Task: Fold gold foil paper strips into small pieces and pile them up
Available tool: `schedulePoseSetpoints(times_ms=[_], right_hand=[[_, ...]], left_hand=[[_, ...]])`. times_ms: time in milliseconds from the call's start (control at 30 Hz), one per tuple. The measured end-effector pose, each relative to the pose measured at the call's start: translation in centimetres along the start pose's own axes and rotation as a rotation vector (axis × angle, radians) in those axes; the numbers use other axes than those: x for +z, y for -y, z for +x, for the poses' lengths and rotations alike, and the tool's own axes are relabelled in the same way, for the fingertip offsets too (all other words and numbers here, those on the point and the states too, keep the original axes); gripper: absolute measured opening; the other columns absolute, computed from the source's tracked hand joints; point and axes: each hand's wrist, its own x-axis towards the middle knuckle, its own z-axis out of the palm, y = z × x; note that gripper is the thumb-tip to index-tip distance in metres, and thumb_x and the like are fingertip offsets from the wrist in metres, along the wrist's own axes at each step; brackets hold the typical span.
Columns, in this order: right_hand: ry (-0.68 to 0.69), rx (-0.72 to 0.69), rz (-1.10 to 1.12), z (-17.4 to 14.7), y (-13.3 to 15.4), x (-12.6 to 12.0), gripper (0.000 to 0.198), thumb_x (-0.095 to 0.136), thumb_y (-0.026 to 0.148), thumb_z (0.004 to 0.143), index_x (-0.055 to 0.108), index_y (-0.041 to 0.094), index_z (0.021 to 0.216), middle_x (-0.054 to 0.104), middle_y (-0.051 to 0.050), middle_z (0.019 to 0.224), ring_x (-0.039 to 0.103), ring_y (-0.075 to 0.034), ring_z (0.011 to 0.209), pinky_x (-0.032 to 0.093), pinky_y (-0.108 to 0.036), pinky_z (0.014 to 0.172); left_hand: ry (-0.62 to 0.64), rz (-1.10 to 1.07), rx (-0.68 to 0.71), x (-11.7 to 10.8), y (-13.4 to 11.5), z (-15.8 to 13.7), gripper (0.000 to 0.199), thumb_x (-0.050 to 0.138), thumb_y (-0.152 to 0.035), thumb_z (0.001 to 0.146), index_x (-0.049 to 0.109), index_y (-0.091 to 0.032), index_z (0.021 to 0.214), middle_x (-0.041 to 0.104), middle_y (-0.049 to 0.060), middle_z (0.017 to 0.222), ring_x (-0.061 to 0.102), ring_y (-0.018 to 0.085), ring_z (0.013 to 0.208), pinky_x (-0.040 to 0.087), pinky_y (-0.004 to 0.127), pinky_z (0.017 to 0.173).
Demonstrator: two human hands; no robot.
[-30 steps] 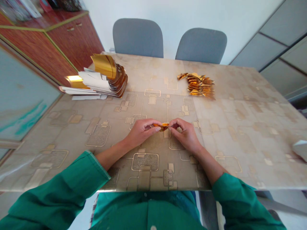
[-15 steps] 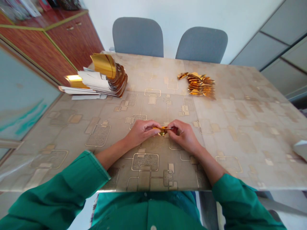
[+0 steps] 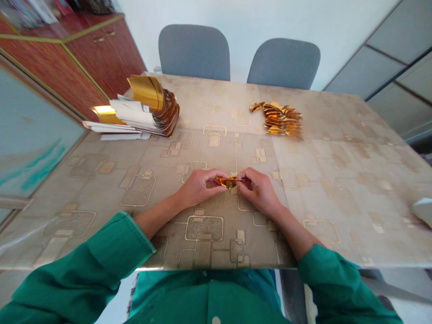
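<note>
Over the surface (image 3: 324, 180), our right hand (image 3: 260, 191) pinches the foil (image 3: 230, 182) in its fingers; whether our left hand (image 3: 198, 186), at the foil's nine o'clock end, grips, we cannot tell. The pile (image 3: 280, 121) lies at one o'clock, the stack (image 3: 145, 114) at ten.

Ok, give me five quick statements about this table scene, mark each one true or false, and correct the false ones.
1. The stack of gold and white sheets lies on the table, left of the pile of folded foil pieces. True.
2. The left hand and the right hand are on either side of a small gold foil piece. True.
3. The right hand lies flat on the table. False: its fingers pinch one end of the small gold foil piece.
4. The pile is nearer the person than the hands are. False: it lies farther off.
5. Two chairs stand beyond the table's far edge. True.
</note>
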Motion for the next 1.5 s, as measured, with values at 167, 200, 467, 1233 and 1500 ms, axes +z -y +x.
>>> schedulePoseSetpoints(times_ms=[167,200,467,1233,1500], right_hand=[[0.055,-0.086,-0.019,-0.01,0.08,0.0,0.012,0.055,0.012,0.088,0.063,0.02,0.088,0.058,0.0,0.077,0.054,-0.012,0.068,0.04,-0.023,0.062],[0.074,-0.098,-0.01,-0.02,0.08,0.01,0.012,0.056,0.013,0.089,0.065,0.021,0.091,0.059,0.0,0.078,0.055,-0.012,0.069,0.041,-0.023,0.063],[0.04,-0.161,-0.063,-0.1,-0.18,0.23,0.01,0.058,0.014,0.092,0.065,0.02,0.089,0.057,0.0,0.076,0.055,-0.012,0.071,0.041,-0.022,0.063],[0.074,-0.194,-0.091,-0.23,-0.26,0.57,0.007,0.059,0.018,0.094,0.063,0.022,0.091,0.068,-0.001,0.081,0.062,-0.014,0.077,0.047,-0.025,0.07],[0.061,-0.165,-0.086,-0.12,-0.12,0.52,0.009,0.059,0.019,0.093,0.066,0.023,0.09,0.07,-0.001,0.081,0.065,-0.015,0.078,0.048,-0.025,0.071]], left_hand=[[-0.051,0.115,0.055,0.15,-0.01,0.09,0.014,0.068,-0.028,0.086,0.072,-0.017,0.093,0.075,0.003,0.085,0.069,0.013,0.074,0.053,0.022,0.071],[-0.063,0.131,0.064,0.14,-0.07,0.08,0.013,0.068,-0.029,0.087,0.072,-0.017,0.091,0.075,0.002,0.083,0.068,0.012,0.071,0.052,0.021,0.069],[-0.08,0.255,0.14,0.09,-0.34,0.02,0.022,0.062,-0.034,0.092,0.073,-0.017,0.085,0.073,-0.001,0.071,0.061,0.009,0.058,0.042,0.019,0.056],[-0.195,0.359,0.228,0.39,0.11,-0.04,0.023,0.067,-0.033,0.092,0.072,-0.017,0.076,0.072,-0.001,0.067,0.06,0.009,0.056,0.042,0.02,0.055],[-0.191,0.307,0.185,0.44,-0.38,-0.01,0.027,0.066,-0.036,0.092,0.072,-0.016,0.074,0.07,-0.001,0.064,0.058,0.008,0.053,0.04,0.019,0.054]])
